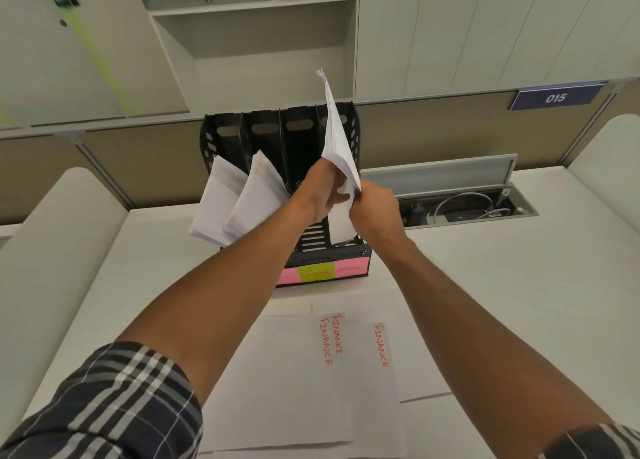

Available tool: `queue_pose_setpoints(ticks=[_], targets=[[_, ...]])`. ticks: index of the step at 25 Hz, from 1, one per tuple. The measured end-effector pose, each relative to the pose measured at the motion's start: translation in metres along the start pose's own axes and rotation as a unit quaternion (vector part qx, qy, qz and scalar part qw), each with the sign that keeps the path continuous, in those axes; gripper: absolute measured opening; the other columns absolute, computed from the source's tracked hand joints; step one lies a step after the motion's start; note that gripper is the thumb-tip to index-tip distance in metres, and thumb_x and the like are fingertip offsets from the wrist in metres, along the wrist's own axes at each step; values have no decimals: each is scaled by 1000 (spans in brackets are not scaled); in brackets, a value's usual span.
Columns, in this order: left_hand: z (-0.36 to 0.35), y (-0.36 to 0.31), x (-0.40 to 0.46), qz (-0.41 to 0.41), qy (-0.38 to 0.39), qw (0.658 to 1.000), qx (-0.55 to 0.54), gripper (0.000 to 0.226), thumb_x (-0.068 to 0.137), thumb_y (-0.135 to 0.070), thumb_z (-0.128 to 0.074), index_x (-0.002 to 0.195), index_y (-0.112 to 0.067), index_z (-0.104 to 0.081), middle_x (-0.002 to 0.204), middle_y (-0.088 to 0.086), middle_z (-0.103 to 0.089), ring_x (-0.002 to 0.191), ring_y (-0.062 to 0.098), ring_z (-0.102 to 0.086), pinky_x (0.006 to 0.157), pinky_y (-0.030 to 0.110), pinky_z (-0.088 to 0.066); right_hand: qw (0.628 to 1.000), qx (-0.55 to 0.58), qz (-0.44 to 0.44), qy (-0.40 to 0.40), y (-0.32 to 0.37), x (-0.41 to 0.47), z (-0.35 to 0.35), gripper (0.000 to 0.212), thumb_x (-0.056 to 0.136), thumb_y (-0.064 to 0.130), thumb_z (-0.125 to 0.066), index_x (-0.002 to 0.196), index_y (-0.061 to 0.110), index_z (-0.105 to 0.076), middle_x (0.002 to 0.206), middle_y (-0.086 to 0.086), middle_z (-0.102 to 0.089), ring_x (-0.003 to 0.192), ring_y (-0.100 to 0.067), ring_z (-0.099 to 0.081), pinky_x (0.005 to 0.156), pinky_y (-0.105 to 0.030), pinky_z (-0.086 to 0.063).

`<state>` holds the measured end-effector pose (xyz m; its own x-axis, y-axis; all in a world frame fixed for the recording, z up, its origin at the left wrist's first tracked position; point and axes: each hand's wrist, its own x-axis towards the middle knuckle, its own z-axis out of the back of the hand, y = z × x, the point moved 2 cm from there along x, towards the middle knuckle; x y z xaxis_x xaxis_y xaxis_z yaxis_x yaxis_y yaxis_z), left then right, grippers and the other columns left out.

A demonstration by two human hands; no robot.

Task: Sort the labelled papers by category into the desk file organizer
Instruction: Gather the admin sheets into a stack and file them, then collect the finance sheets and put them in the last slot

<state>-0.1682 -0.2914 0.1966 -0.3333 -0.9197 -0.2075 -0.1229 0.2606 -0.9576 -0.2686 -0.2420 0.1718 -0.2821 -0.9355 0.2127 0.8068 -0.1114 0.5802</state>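
Note:
A black file organizer (360, 251) stands at the back of the desk, with pink and yellow sticky labels (317, 273) on its front; the yellow one reads FINANCE. Two bundles of white paper (239, 202) lean out of its left slots. A paper stack (337, 147) stands upright in the rightmost slot. My left hand (325, 192) and my right hand (375, 209) both grip that stack at its lower part. Several sheets marked FINANCE in red (301, 382) lie flat on the desk in front of the organizer, between my forearms.
An open cable tray (464, 209) with wires and a raised lid is set into the desk to the right of the organizer. A beige partition with a blue 015 sign (556, 97) runs behind. White cabinets and open shelves hang above.

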Motion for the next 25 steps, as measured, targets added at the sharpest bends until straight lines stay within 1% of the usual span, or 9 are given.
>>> queue_pose_setpoints(ticks=[4,8,11,14,17,20,22,24,25], targets=[[8,19,-5,2,11,1000,-4,42,104,-22,-36,139,-3,-48,117,15,-59,109,31,-54,101,49,-44,999,40,5,4,-13,-7,-24,20,100,21,-50,110,6,-59,102,-14,-71,88,-31,-68,73,-40,-58],[9,36,-13,12,32,999,-13,45,105,-28,-35,138,0,-48,115,15,-59,102,26,-51,96,45,-43,998,66,-6,0,-24,-12,-37,16,100,19,-48,110,11,-59,97,-8,-71,79,-24,-66,64,-29,-52],[6,42,-15,31,24,999,8,52,105,-41,-33,140,-5,-48,132,19,-59,110,29,-55,109,48,-42,994,93,-42,26,-33,-15,-46,17,101,17,-45,104,12,-60,93,-6,-70,71,-14,-62,58,-20,-49],[5,43,-26,23,51,998,40,57,102,-56,-30,147,-23,-41,147,10,-52,133,30,-49,113,49,-37,993,72,-55,78,-44,-23,-53,24,102,20,-43,102,8,-64,90,-6,-69,71,-15,-61,60,-25,-52],[14,51,-49,-12,65,995,69,62,97,-63,-34,151,-32,-35,150,5,-50,136,24,-49,111,42,-39,994,66,-58,63,-51,-33,-44,20,101,18,-44,93,12,-61,79,4,-61,66,-12,-56,50,-18,-38],[32,71,-82,-46,21,996,73,59,94,-61,-42,145,-32,-45,138,-3,-60,125,16,-60,106,35,-47,994,88,-57,20,-59,-63,-27,17,100,20,-46,91,16,-60,75,7,-61,65,-8,-57,51,-18,-42],[47,97,-115,-72,-56,991,101,35,98,-48,-48,128,-34,-61,120,-3,-71,109,14,-69,96,33,-54,992,108,-60,10,-69,-98,-23,20,101,22,-46,104,14,-64,89,5,-65,71,-5,-60,59,-13,-45],[71,137,-154,-87,-167,954,232,20,99,-27,-54,111,-31,-70,109,2,-75,103,19,-71,94,34,-54,985,121,-114,54,-85,-139,-29,29,101,26,-47,120,13,-64,109,-1,-70,89,-17,-68,79,-28,-57],[84,160,-173,-85,-211,916,331,20,98,-19,-57,113,-23,-71,115,6,-73,110,24,-67,98,34,-50,976,124,-153,93,-94,-159,-34,32,99,26,-49,125,14,-63,118,-3,-70,97,-22,-69,89,-36,-56]])
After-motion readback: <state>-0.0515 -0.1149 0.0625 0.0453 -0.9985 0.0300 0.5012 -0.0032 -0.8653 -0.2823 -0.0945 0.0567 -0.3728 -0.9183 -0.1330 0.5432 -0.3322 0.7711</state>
